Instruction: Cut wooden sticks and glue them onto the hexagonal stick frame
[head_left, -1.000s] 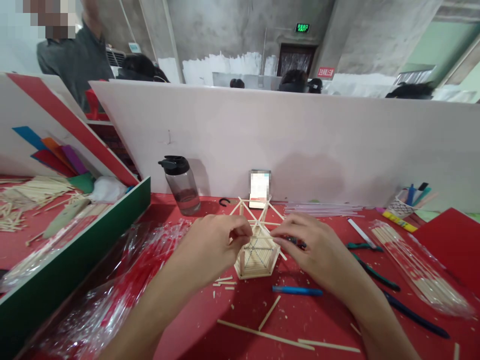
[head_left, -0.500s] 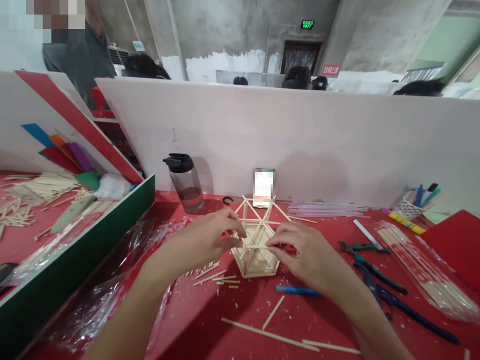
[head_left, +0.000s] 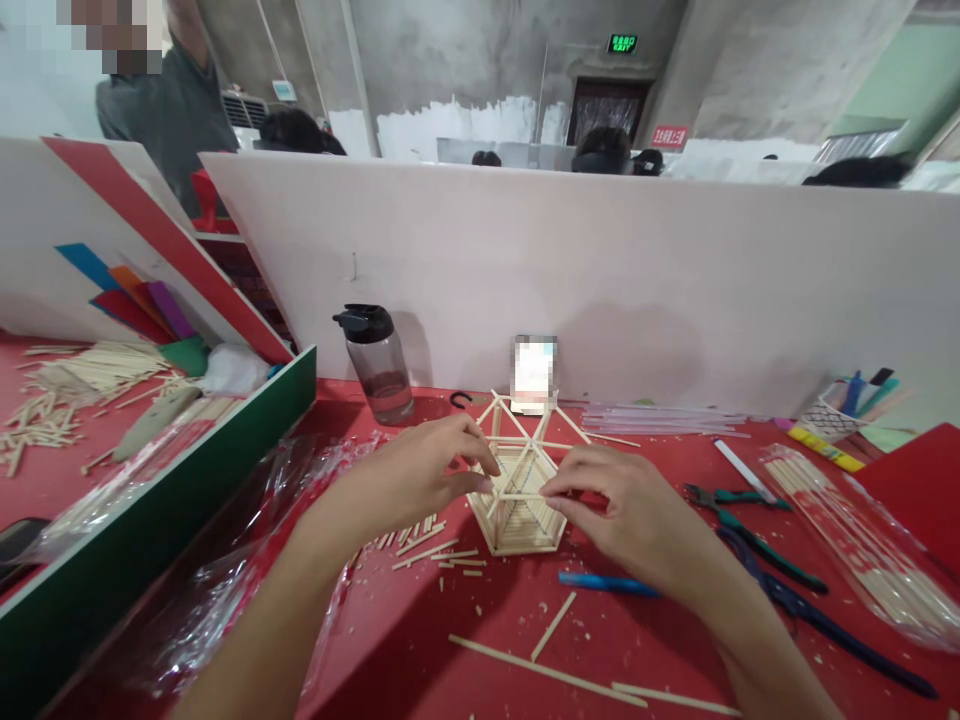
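Observation:
A small hexagonal model made of thin wooden sticks (head_left: 525, 540) stands on the red table, with a slatted floor, uprights and slanting sticks on top. My right hand (head_left: 611, 490) pinches the right end of a short horizontal wooden stick (head_left: 519, 496) at the model's near side. At that stick's left end, my left hand (head_left: 439, 460) has thumb and forefinger closed around the near left corner of the frame. The exact contact of the left fingertips is partly hidden. A blue pen (head_left: 604, 582) lies just below my right hand.
Loose sticks (head_left: 547, 670) and scraps lie in front. Green-handled pliers (head_left: 772, 550), dark blue-handled cutters (head_left: 840, 625) and bagged sticks (head_left: 862, 550) are at right. Behind stand a water bottle (head_left: 379, 370) and phone (head_left: 534, 370) before a white partition (head_left: 465, 270). A green-sided divider (head_left: 172, 480) borders the left.
The whole view has shifted slightly to the right. Both hands keep nearly the same place and grip at the stick model.

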